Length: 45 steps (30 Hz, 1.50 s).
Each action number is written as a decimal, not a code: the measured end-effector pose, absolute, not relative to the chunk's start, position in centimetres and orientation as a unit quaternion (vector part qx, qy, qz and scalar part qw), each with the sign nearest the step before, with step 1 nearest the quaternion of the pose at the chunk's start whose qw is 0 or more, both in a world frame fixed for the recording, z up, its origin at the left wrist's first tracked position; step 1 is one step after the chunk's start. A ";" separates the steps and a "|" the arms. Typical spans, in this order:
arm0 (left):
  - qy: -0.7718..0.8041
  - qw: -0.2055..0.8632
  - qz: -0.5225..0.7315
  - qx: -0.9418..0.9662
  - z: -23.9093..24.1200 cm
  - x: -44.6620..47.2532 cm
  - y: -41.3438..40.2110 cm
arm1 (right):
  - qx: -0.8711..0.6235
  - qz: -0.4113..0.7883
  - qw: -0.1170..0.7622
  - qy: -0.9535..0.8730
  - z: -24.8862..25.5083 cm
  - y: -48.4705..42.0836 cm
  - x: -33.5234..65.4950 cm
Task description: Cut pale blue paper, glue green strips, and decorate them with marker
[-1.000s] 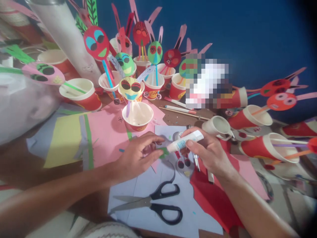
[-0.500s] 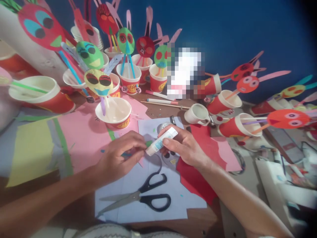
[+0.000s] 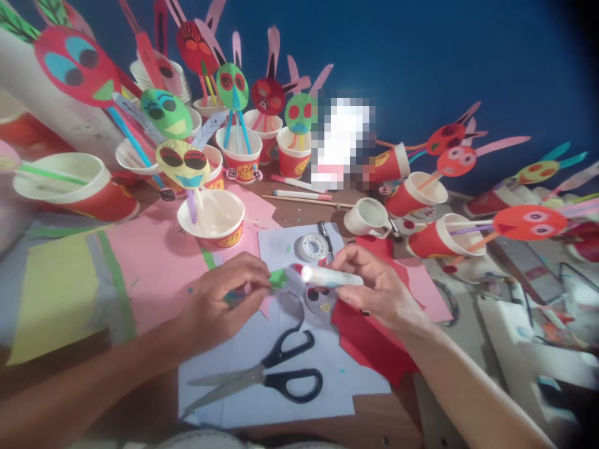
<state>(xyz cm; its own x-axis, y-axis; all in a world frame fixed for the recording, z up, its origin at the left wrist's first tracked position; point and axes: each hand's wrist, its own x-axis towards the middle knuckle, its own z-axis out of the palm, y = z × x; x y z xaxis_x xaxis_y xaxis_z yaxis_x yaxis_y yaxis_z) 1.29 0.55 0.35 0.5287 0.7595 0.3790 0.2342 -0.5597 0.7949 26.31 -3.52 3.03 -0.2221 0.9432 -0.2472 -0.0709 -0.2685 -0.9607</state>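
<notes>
My left hand (image 3: 229, 299) is closed, pinching a small green paper piece (image 3: 278, 279) between thumb and fingertips. A white glue stick (image 3: 332, 277) lies nearly level in my right hand (image 3: 381, 290), its bright end facing the green piece with a gap between them. Below the glue stick, a grey paper face (image 3: 319, 298) with dark eyes rests partly hidden on the pale blue paper (image 3: 318, 405). Open-bladed scissors (image 3: 292, 377) with black handles lie on that same paper, nearer to me. A white tape roll (image 3: 312, 247) sits just beyond my hands.
Red-and-white paper cups (image 3: 213, 218) with paper faces on straws line the back and right. A white mug (image 3: 367, 217) stands behind my right hand. Markers (image 3: 302, 195) lie farther back. Red paper (image 3: 374, 340) and pink paper (image 3: 154, 268) flank the blue sheet.
My right hand has drawn the glue stick rightward, away from my left fingertips, and turned it from slanted to nearly level. The green piece and the tape roll show more fully.
</notes>
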 end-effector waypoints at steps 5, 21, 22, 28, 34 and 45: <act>0.313 0.391 0.351 0.791 -0.2 1.0 0.6 | -0.486 0.556 0.553 -0.386 3.0 -4.4 29.4; 0.338 0.443 0.316 0.767 -0.3 0.8 0.7 | -0.613 0.422 0.582 -0.328 0.3 -6.1 32.4; 0.338 0.445 0.315 0.767 -0.4 0.8 0.8 | -0.626 0.407 0.574 -0.335 0.0 -6.1 32.6; 0.350 0.448 0.309 0.763 -0.4 0.6 0.7 | -0.732 0.294 0.500 -0.357 -2.2 -6.0 34.0; 0.356 0.456 0.301 0.758 -0.6 0.6 0.7 | -0.771 0.245 0.434 -0.396 -2.6 -5.6 34.1; 0.378 0.462 0.280 0.752 -0.5 0.8 0.6 | -0.814 0.189 0.302 -0.458 -0.8 -5.7 33.2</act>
